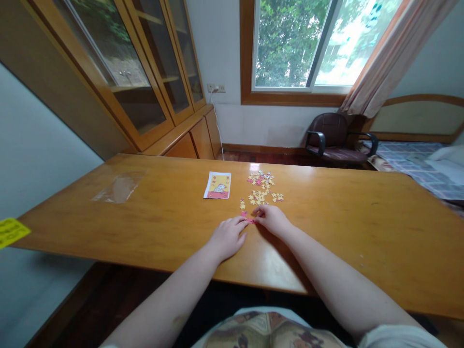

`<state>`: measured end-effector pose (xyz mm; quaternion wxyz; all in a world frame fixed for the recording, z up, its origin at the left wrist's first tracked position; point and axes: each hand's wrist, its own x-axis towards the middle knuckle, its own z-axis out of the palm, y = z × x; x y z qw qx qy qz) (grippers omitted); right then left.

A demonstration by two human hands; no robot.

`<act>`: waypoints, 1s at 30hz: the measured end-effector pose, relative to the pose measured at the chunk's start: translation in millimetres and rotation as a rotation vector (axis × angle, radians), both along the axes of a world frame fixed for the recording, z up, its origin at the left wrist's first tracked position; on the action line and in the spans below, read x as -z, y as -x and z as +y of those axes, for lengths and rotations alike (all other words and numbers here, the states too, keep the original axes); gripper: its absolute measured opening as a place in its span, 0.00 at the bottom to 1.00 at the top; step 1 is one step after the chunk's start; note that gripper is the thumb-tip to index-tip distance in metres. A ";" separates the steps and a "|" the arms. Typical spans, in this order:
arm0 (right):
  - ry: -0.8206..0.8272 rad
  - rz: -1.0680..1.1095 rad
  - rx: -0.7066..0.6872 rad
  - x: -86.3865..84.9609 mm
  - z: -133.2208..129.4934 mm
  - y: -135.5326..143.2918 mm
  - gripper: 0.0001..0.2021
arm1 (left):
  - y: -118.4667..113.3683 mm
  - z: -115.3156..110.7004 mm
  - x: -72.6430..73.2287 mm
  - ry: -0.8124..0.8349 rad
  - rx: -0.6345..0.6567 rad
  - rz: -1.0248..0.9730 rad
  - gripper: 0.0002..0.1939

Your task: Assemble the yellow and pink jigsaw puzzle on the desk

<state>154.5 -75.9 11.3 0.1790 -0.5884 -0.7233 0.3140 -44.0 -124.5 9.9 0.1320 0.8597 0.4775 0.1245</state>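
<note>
Pink jigsaw puzzle pieces (250, 221) lie on the table between my two hands, joined at a corner with another pink piece (244, 213). My left hand (229, 236) rests flat on the tabletop, fingers stretched out, its fingertips touching the pink pieces. From the right, my right hand (271, 220) has its thumb and forefinger drawn together at the right end of the pink row; a puzzle piece seems pinched there, mostly hidden. Just above the corner are joined yellow pieces (242, 204). Loose yellow pieces (258, 197) lie beyond my right hand.
Farther back is a mixed pile of yellow, pink and grey pieces (261, 179). A picture card (218, 185) with a cartoon animal lies left of them. A clear plastic bag (119, 187) lies on the left of the wooden table (174, 217). A chair (331, 135) stands beyond.
</note>
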 end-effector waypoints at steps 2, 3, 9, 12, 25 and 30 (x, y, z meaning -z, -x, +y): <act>-0.012 -0.005 0.016 1.9 -0.4 1.3 0.10 | -0.1 0.0 0.0 -0.001 0.001 -0.001 0.21; -0.019 -0.010 0.021 2.5 -0.7 2.0 0.10 | -0.2 0.0 0.0 -0.002 0.002 -0.001 0.21; -0.033 -0.044 0.001 1.6 -0.5 4.2 0.10 | -1.0 -0.3 0.5 0.003 -0.008 0.003 0.21; -0.031 -0.059 -0.001 0.9 -0.4 4.3 0.10 | -0.9 -0.3 1.4 -0.002 -0.009 -0.003 0.21; -0.124 -0.190 0.002 -3.7 -3.4 6.1 0.09 | -1.8 -1.0 1.2 0.002 -0.011 0.017 0.21; -0.116 -0.213 -0.024 -5.0 -3.6 4.9 0.06 | -3.4 -1.6 1.0 -0.014 -0.006 0.076 0.23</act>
